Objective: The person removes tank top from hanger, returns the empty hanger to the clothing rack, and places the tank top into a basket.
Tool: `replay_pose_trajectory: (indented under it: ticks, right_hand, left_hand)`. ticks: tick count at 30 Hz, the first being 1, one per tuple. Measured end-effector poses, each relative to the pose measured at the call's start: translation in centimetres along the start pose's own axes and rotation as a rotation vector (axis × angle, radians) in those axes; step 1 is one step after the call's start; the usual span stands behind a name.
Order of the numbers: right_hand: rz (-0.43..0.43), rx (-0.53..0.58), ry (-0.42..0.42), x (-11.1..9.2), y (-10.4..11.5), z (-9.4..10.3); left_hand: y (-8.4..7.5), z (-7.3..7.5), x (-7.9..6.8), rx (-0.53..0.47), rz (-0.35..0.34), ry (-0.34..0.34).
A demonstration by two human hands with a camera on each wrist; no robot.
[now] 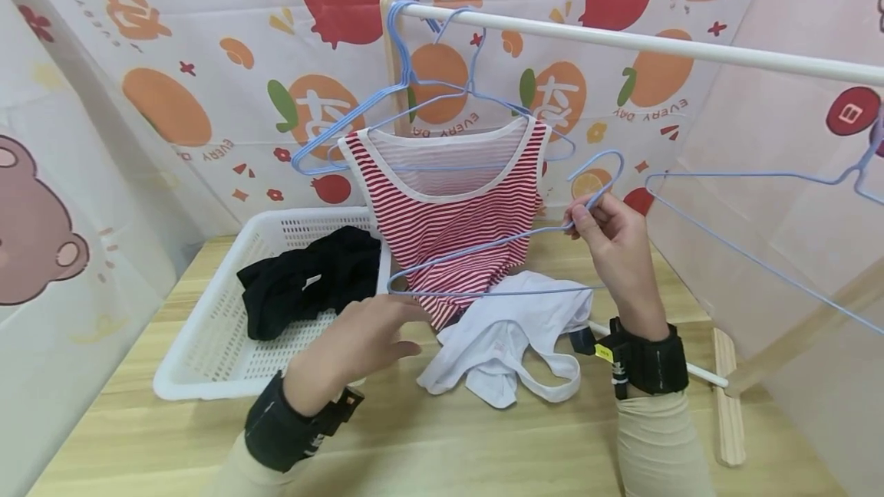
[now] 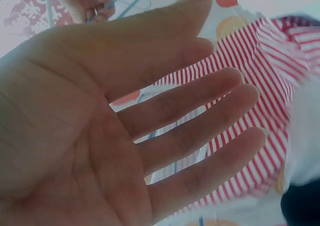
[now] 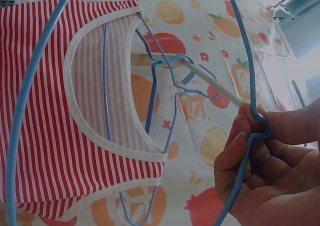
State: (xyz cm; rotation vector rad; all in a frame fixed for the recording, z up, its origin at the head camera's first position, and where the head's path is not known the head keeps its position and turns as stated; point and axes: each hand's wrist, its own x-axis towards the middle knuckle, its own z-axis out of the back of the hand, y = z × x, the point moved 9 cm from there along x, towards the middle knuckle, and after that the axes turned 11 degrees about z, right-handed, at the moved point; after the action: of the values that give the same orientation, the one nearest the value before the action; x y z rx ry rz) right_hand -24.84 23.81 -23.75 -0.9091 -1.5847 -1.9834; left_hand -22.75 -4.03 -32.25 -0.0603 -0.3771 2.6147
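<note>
A blue wire hanger [image 1: 476, 251] is pinched at the base of its hook by my right hand [image 1: 615, 244]; the right wrist view shows thumb and fingers on the hanger's neck [image 3: 260, 128]. My left hand [image 1: 362, 343] holds nothing, its fingers straight and spread in the left wrist view, with the palm [image 2: 100, 151] toward that camera. It is near the basket's right side and the hanger's left end. A red-and-white striped tank top [image 1: 456, 221] hangs on another blue hanger from the rail. Below the held hanger, a white strappy top [image 1: 504, 336] lies on the table.
A white perforated basket [image 1: 200, 359] with a black garment [image 1: 311, 274] in it stands at left. The white rail [image 1: 621, 38] crosses above, with several blue hangers [image 1: 345, 125] at its left end. Another blue hanger [image 1: 746, 175] hangs at right, near the wooden stand foot [image 1: 728, 405].
</note>
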Motion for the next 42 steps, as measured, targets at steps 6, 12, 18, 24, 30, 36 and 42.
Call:
replay_pose_trajectory:
  ticks: [6, 12, 18, 24, 30, 36, 42]
  right_hand:
    - [0.006, -0.024, 0.003, 0.2, 0.2, 0.0]
    - [0.008, -0.013, 0.003, 0.1, 0.3, 0.0]
    - [0.009, -0.015, -0.005, 0.1, 0.5, 0.2]
    - [0.009, -0.020, -0.003, 0.1, 0.6, 0.2]
    - [0.017, -0.033, 0.001, 0.2, 0.6, 0.2]
    - [0.024, -0.023, 0.005, 0.4, 0.5, 0.0]
    - [0.027, 0.004, -0.002, 0.4, 0.2, 0.1]
  left_hand:
    - [2.7, 1.4, -1.8, 0.020, 0.062, -0.033]
    - [5.8, 2.2, -3.6, 0.006, 0.117, -0.029]
    - [8.6, 2.5, -5.1, 0.001, 0.137, -0.027]
    - [11.4, 2.8, -6.5, 0.005, 0.139, -0.032]
    - [14.2, 2.9, -8.6, -0.018, 0.110, -0.112]
    - [16.5, 2.5, -10.5, -0.104, 0.106, -0.090]
    - [17.7, 2.1, -11.5, -0.173, 0.063, -0.038]
